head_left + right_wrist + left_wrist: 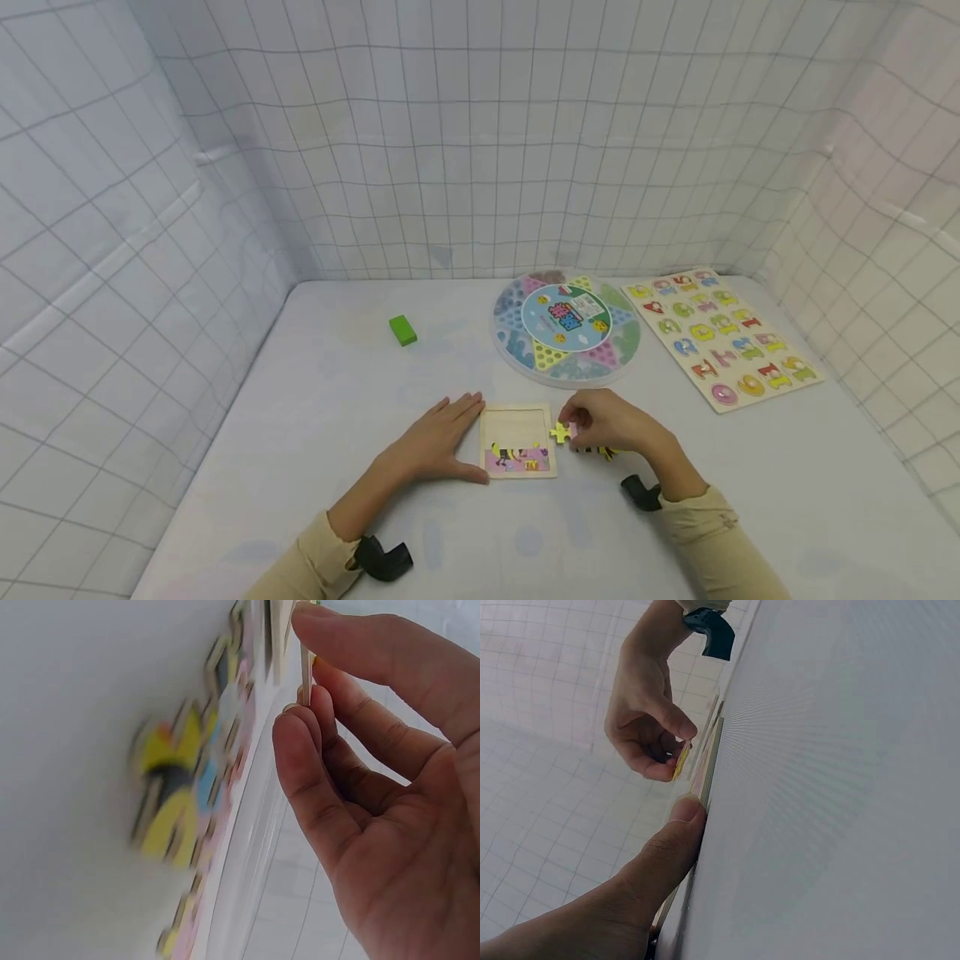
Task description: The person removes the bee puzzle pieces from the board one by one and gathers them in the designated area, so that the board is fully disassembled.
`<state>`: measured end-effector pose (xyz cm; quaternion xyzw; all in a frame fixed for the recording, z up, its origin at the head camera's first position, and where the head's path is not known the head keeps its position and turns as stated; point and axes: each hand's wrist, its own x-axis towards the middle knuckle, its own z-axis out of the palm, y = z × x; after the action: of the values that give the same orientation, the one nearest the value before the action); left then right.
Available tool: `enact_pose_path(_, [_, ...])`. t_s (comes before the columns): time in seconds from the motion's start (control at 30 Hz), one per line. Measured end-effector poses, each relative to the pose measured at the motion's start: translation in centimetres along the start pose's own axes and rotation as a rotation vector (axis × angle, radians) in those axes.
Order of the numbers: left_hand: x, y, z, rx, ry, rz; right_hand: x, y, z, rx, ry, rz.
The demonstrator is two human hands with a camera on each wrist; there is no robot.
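A small wooden puzzle tray [513, 426] lies flat between the two hands. Along its near side sit fitted pieces [517, 460] with a pink, yellow and black picture; bare wood shows in the rest. My left hand [433, 443] rests along the tray's left edge, fingers straight at the far corner and thumb spread to the near corner. In my right hand [611, 421], thumb and fingertips pinch a yellow and pink jigsaw piece [560, 432] just off the tray's right edge. Loose jigsaw pieces [176, 799], yellow, black, blue and pink, lie under and beside that hand, partly hidden in the head view.
Behind the tray lies a round game board [517, 362] with a blue centre label. To its right is a wooden number and letter board [722, 340]. A green block [402, 330] sits at the back left. Gridded white walls [465, 167] enclose the table.
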<state>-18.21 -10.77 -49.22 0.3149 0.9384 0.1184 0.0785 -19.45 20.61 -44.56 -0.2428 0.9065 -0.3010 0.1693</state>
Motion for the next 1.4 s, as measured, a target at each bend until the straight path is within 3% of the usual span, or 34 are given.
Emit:
enact_pose_path(0.43, [0.0, -0.2, -0.1, 0.016, 0.003, 0.005, -4.1, 4.7, -1.9, -0.024, 0.094, 0.077])
enact_pose_path(0.73, [0.1, 0.2, -0.2, -0.005, -0.025, -0.011, -6.4, 6.7, -2.7, -0.046, 0.098, 0.104])
enact_pose_path(1.4, [0.4, -0.2, 0.2, 0.013, -0.022, -0.014, -5.9, 6.1, -2.3, 0.025, 0.046, 0.151])
